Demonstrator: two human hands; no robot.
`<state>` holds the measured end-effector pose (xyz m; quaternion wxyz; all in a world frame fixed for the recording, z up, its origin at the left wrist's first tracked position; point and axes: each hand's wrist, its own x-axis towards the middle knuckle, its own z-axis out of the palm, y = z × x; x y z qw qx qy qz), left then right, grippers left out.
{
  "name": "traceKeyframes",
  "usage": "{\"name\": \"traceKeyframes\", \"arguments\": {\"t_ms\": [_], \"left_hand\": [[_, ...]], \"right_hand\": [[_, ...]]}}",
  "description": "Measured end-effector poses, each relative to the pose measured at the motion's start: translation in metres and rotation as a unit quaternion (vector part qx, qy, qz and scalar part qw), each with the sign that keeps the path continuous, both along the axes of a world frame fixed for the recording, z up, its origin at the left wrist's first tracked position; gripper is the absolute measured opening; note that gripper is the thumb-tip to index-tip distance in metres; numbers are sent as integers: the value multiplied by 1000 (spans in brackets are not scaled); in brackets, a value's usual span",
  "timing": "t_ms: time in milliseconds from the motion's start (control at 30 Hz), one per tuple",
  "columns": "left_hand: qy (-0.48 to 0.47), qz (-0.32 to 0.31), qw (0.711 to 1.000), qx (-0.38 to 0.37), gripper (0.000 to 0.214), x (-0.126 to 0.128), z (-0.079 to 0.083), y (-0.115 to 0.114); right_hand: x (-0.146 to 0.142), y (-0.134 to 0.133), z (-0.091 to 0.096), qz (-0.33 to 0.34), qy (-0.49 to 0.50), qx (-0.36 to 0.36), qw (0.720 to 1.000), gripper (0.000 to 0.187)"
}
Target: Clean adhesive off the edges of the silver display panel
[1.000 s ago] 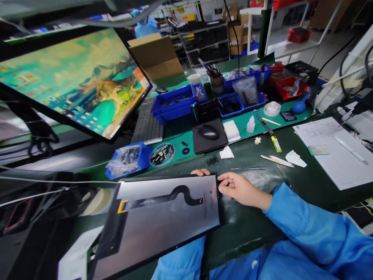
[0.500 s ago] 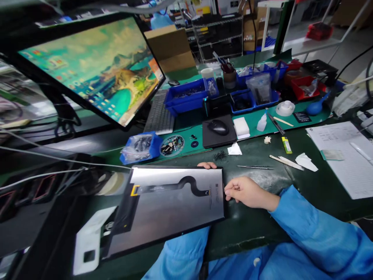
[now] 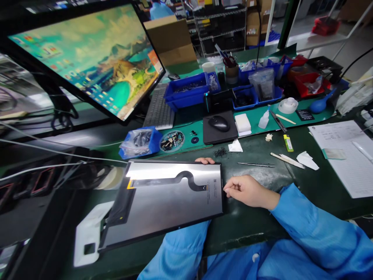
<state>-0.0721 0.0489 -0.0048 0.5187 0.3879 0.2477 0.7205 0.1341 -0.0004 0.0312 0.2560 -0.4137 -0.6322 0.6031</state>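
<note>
A tablet display panel (image 3: pixel 163 206), silver-backed with a black ribbon cable (image 3: pixel 186 177) along its back, is raised slightly tilted over the bench. My left hand (image 3: pixel 204 160) reaches beneath it; only fingertips curl over the far edge, and the palm is hidden. At the panel's right edge, my right hand (image 3: pixel 247 190) is closed in a pinch; whatever its fingertips hold, if anything, is too small to name. A white plate with a square cutout (image 3: pixel 87 233) lies partly under the panel's left end. Beyond the right hand lie thin tweezers (image 3: pixel 256 164).
A monitor (image 3: pixel 96 62) and keyboard (image 3: pixel 159 109) stand at the back left. Blue bins (image 3: pixel 186 93), a mouse (image 3: pixel 219 123) and a dropper bottle (image 3: pixel 264 119) line the green mat. Paper sheets (image 3: pixel 346 171), wooden sticks (image 3: pixel 287 160) and a lighter (image 3: pixel 288 143) lie right.
The view has shifted slightly. The panel sits a little further left and higher in the picture, still held by my left hand. My right hand keeps its pinch beside the edge.
</note>
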Motion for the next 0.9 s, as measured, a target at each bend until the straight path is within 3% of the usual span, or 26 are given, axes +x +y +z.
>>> {"name": "traceKeyframes", "arguments": {"t_ms": [200, 367, 700, 900], "left_hand": [[6, -8, 1000, 3, 66, -7, -3, 3], [6, -12, 1000, -13, 48, -7, 0, 3], [-23, -1, 999, -24, 51, 2, 5, -8], [-29, -4, 999, -35, 52, 2, 1, -6]], "right_hand": [[2, -1, 9, 34, -10, 34, 999, 16], [5, 0, 10, 61, 0, 38, 997, 15], [8, 0, 19, 136, 31, 25, 990, 14], [6, -1, 15, 117, 35, 25, 992, 16]]}}
